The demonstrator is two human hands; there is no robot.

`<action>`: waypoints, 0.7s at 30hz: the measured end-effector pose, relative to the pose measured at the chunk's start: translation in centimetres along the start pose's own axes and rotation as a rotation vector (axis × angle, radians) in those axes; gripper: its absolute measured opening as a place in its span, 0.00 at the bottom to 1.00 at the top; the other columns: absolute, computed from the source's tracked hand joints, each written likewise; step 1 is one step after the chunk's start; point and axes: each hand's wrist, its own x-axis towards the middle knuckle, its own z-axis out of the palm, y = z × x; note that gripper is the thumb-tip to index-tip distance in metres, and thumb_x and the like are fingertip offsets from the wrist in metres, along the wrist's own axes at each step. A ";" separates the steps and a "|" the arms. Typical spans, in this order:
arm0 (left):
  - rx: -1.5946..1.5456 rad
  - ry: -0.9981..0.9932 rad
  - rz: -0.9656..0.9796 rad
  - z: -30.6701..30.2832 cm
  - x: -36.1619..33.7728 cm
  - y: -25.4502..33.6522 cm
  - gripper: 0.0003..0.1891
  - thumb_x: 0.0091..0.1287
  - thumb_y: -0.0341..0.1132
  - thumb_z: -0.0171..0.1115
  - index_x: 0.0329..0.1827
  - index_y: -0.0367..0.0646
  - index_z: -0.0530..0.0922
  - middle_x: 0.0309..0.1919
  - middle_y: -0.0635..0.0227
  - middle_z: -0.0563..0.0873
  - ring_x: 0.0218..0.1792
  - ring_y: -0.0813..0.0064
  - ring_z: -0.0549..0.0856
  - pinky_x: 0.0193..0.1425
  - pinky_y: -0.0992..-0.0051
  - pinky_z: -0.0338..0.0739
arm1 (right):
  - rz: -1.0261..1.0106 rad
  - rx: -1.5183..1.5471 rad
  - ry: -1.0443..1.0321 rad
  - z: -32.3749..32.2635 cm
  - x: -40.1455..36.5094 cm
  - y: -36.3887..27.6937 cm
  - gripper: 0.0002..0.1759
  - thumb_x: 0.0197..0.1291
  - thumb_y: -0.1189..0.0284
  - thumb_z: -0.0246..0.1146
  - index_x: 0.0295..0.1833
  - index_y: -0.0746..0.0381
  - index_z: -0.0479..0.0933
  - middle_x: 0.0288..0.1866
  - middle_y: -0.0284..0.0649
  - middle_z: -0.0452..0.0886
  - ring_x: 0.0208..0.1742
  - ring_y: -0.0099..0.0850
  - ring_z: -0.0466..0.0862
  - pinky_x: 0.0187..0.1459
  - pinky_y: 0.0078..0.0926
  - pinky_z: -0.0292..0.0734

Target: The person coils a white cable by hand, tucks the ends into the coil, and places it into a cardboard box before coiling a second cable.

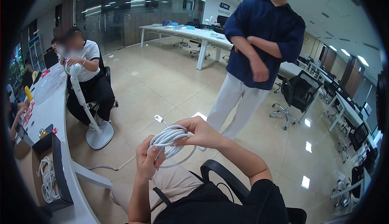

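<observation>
A white cable (172, 137), wound into a bundle of several loops, is held between both hands above my lap. My left hand (148, 155) grips the near left side of the bundle, its fingers wrapped round the loops. On the far right side, my right hand (198, 133) closes its thumb and fingers on the same coil. The cable's white plug (159, 118) sticks out beyond the loops at the far left. One looser loop hangs below the bundle, under my right hand.
A black box (60, 179) with another coiled white cable (49, 183) stands on the white table (87, 199) to my left. A person in white (87, 58) sits beside a white stand (83, 98). Another person in dark blue (259, 37) stands ahead. An office chair (300, 90) is at right.
</observation>
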 end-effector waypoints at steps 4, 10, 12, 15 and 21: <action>0.153 0.042 0.015 0.4 -0.3 0.3 0.16 0.69 0.41 0.51 0.37 0.33 0.72 0.10 0.75 0.68 0.10 0.90 0.64 0.14 0.86 0.55 | -0.041 0.025 0.037 1.0 -0.4 -0.6 0.30 0.44 0.78 0.72 0.57 0.68 0.72 0.45 0.37 0.81 0.44 0.21 0.79 0.48 0.17 0.74; 0.279 0.109 0.033 1.1 -0.2 0.3 0.14 0.68 0.39 0.51 0.33 0.34 0.73 0.09 0.78 0.68 0.10 0.91 0.65 0.14 0.85 0.55 | -0.202 -0.050 0.150 1.9 -0.4 0.0 0.35 0.41 0.79 0.73 0.59 0.68 0.70 0.49 0.37 0.78 0.47 0.22 0.79 0.51 0.19 0.73; 0.288 0.110 0.031 1.4 -0.3 0.5 0.14 0.68 0.39 0.51 0.33 0.34 0.73 0.09 0.78 0.68 0.10 0.91 0.65 0.14 0.86 0.55 | -0.239 -0.084 0.148 1.8 -0.3 0.2 0.36 0.40 0.79 0.74 0.59 0.68 0.69 0.48 0.37 0.78 0.47 0.22 0.78 0.51 0.19 0.74; 0.294 0.123 0.046 1.2 -0.3 0.6 0.15 0.68 0.39 0.51 0.32 0.34 0.74 0.09 0.78 0.69 0.11 0.91 0.65 0.14 0.86 0.55 | -0.219 -0.024 0.132 1.8 -0.3 0.1 0.36 0.40 0.81 0.73 0.59 0.67 0.68 0.47 0.37 0.77 0.47 0.22 0.78 0.50 0.20 0.74; 0.092 0.148 -0.036 0.9 0.0 0.4 0.14 0.70 0.39 0.50 0.36 0.35 0.73 0.10 0.79 0.66 0.11 0.91 0.62 0.14 0.86 0.54 | -0.226 0.033 0.205 2.5 0.2 1.0 0.35 0.42 0.83 0.71 0.59 0.66 0.66 0.46 0.37 0.77 0.46 0.23 0.79 0.48 0.19 0.75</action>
